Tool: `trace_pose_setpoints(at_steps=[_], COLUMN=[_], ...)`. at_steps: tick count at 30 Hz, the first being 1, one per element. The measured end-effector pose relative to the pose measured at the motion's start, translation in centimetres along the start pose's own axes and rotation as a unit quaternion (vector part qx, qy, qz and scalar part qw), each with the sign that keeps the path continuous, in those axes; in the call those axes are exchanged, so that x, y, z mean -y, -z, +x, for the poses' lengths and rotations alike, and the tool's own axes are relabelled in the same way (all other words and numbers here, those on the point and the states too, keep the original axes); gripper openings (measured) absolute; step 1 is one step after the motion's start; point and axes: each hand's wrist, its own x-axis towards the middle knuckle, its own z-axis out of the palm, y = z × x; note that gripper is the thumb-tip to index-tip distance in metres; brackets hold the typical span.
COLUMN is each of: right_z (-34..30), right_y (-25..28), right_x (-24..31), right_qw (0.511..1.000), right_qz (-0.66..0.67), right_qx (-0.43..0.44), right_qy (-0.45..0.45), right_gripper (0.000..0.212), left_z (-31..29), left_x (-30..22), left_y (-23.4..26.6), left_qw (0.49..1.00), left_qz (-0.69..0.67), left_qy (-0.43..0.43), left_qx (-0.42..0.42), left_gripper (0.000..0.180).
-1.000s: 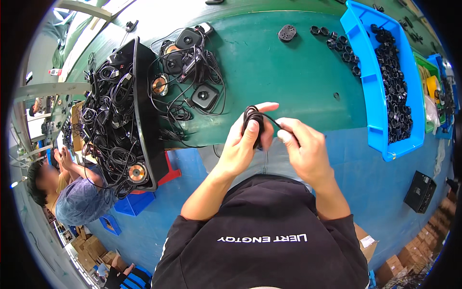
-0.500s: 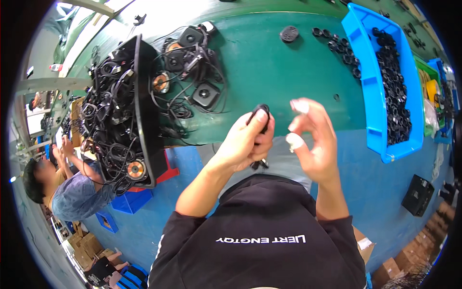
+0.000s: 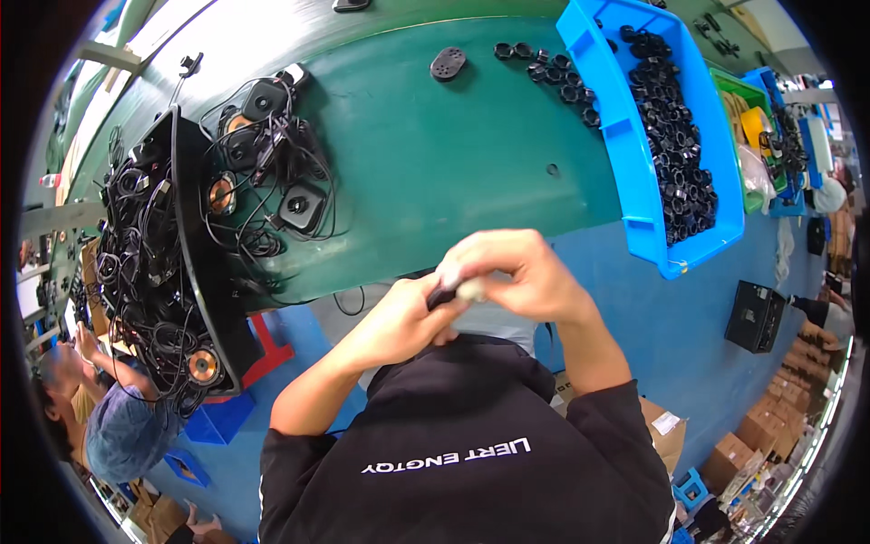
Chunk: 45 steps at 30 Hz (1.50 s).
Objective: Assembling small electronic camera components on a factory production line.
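Observation:
In front of my body, just off the table's near edge, my left hand (image 3: 408, 317) is closed around a bunched black cable (image 3: 441, 296). My right hand (image 3: 521, 272) meets it there, thumb and fingers curled in and pinching at the same cable; the fingertips are slightly blurred. Most of the cable is hidden by my hands. A thin black loop of cord (image 3: 350, 301) hangs left of my left wrist. On the green table (image 3: 390, 181), to the left, lies a heap of black square charger pads (image 3: 302, 207) with copper coils and tangled cords.
A black bin (image 3: 195, 263) full of corded parts stands at left, near a seated co-worker (image 3: 136, 426). At right, a blue bin (image 3: 625, 172) holds many small black rings. Loose black rings (image 3: 553, 72) and a black oval piece (image 3: 448, 63) lie on the table.
My right hand has come in from the right, from open and apart, to the cable in my left hand. The whole view has shifted, with the table things now further left.

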Motion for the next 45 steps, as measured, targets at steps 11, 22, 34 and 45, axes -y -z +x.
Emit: trace_pose_setpoints(at_steps=[11,22,34,45], right_z=[-0.2,-0.9,-1.4,-2.3], right_y=[8.9,-3.2,-3.7,-1.9], right_x=[-5.4,-0.9,-0.6,-2.4], right_qw=[0.82,0.937,0.973,0.945], right_qz=[-0.5,0.258,0.111,0.29], right_qx=[-0.277,-0.232,-0.196,-0.109], right_qy=[-0.013,-0.042,0.043,0.105], right_gripper=[0.006,0.001,0.011,0.04], left_z=[1.5,1.6,2.1,0.5], left_x=[0.3,-0.8,1.8,0.4], left_y=[-1.0,-3.1,-2.1,-1.0], left_qw=[0.93,0.954,0.937,0.982], left_qz=[-0.348,-0.205,0.021,-0.173], left_qy=[0.02,-0.049,-0.153,0.012], left_qx=[-0.114,-0.214,-0.314,-0.069], left_gripper=[0.009,0.008,0.004,0.002])
